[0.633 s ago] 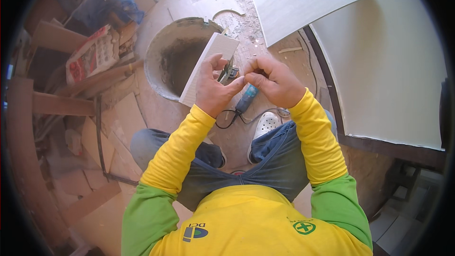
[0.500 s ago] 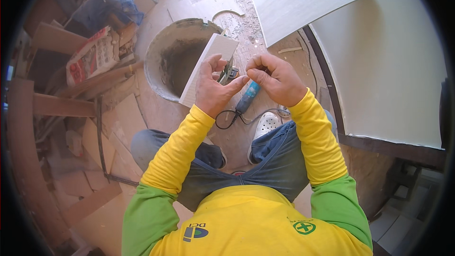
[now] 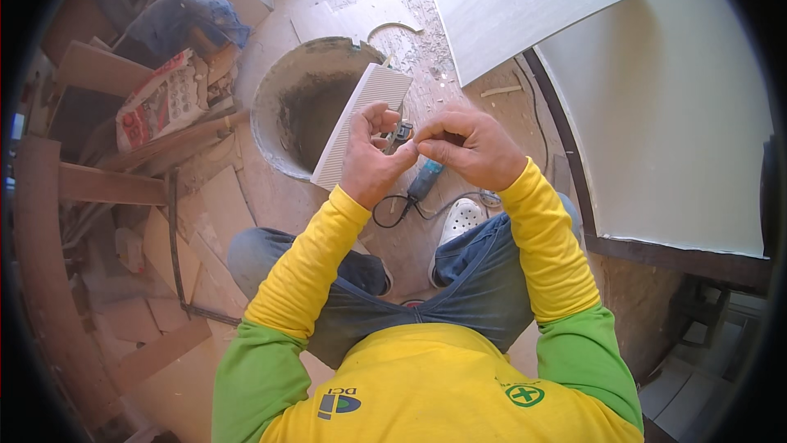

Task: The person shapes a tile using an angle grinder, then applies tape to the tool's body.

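Note:
My left hand (image 3: 370, 156) is raised in front of a ribbed strip of tile (image 3: 351, 127), fingers loosely curled and thumb stretched away from them. Nothing shows in its grasp. Thumb and fingertips of my right hand (image 3: 477, 148) are pinched together at the tip of my left thumb; anything between them is too small or hidden to make out. The tile strip leans across the rim of a mortar-stained bucket (image 3: 266, 136). Below my hands, a blue and black angle grinder (image 3: 425, 179) lies on the floor, its upper part partly hidden.
A large pale tile with a cut-out corner (image 3: 525, 13) lies at the far right, beside a big light panel (image 3: 680, 140). A torn paper bag (image 3: 164, 103) and wooden boards (image 3: 115, 185) crowd the left. The grinder's black cord (image 3: 393, 218) loops near my white shoe (image 3: 463, 220).
My right hand has shifted left, and its fingertips now meet my left thumb. My left hand has dropped slightly, its fingers still curled.

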The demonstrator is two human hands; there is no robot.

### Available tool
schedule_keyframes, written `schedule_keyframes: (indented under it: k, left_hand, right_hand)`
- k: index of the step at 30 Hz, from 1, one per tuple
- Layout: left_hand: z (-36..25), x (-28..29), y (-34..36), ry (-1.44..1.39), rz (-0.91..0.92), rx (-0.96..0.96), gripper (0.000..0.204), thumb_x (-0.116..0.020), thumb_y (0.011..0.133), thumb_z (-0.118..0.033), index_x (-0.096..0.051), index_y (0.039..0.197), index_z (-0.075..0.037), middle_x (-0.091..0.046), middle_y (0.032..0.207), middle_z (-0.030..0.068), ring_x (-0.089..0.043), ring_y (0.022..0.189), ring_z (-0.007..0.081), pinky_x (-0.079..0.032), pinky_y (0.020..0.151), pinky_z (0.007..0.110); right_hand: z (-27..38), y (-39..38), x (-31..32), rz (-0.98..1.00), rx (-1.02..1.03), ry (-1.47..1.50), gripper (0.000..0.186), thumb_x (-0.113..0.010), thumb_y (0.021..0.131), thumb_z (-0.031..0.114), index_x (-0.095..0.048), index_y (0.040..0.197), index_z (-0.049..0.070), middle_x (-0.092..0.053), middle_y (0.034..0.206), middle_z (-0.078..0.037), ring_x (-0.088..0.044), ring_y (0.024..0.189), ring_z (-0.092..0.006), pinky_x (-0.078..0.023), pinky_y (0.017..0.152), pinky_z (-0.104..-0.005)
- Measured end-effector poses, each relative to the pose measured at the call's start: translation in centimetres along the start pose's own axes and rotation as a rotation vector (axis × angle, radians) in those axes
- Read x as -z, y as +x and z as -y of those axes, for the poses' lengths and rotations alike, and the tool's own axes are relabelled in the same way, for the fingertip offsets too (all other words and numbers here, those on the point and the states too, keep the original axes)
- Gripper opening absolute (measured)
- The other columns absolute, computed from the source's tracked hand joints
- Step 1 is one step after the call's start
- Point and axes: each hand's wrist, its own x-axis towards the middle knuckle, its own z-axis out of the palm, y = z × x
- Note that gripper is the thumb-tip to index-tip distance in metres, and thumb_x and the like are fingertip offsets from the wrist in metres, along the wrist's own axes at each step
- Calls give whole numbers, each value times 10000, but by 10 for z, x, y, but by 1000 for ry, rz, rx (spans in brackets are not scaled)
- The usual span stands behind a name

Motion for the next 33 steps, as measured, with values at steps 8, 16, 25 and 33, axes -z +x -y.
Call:
schedule_keyframes:
  k: [8, 16, 25, 33]
  left_hand:
    - [-6, -1, -3, 179, -42, -130, 807, -907, 713, -281, -475, 1356, -56, -603, 1209, 104, -594, 1116, 217, -483, 953, 363]
    - [-1, -4, -5, 266, -60, -206, 773, -910, 713, -247, -501, 1326, -14, -611, 1168, 132, -601, 1088, 242, -492, 977, 369]
    - [-7, -2, -2, 174, -39, -39, 779, -890, 761, -371, -491, 1339, -33, -602, 1201, 111, -591, 1099, 211, -488, 914, 345]
    - [-2, 0, 1, 9, -14, 1, 763, -860, 795, -330, -452, 1373, -45, -595, 1227, 102, -589, 1122, 205, -478, 942, 350]
  right_hand:
    - [1, 0, -7, 64, 82, -106, 80, -728, 877, 71, -703, 940, 28, -625, 868, -84, -602, 797, -200, -484, 723, -311]
    - [-6, -2, -16, 52, 165, -300, 97, -667, 907, 74, -621, 976, 23, -600, 873, -119, -582, 826, -300, -488, 760, -376]
    - [-2, 0, -6, -79, -32, 81, 142, -647, 1003, 157, -635, 1019, 17, -622, 872, -31, -537, 789, -109, -469, 714, -269]
    - [0, -1, -5, -81, -66, -5, 293, -749, 952, 251, -700, 1106, 7, -643, 903, 0, -557, 806, -70, -492, 716, -226]
